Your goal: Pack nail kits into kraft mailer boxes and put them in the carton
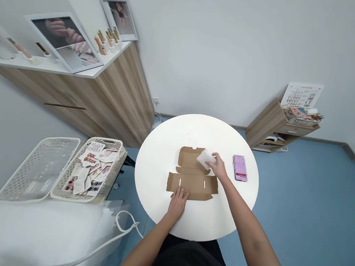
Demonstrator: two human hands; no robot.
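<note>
Slightly below the centre of the frame, an unfolded brown cardboard box [195, 184] lies on a round white table [158, 148]. The left hand [178, 200] rests, fingers stretched, on its lower left edge. The right hand [217, 166] pinches a small white rectangular piece [205, 157] at its upper right; whether these touch, I cannot tell.

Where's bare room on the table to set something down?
Bare: between the cardboard and the far and left rims of the table; between the forearms. Crowded: the middle, with left hand, right hand and white piece; the purple item sits at the right.
</note>
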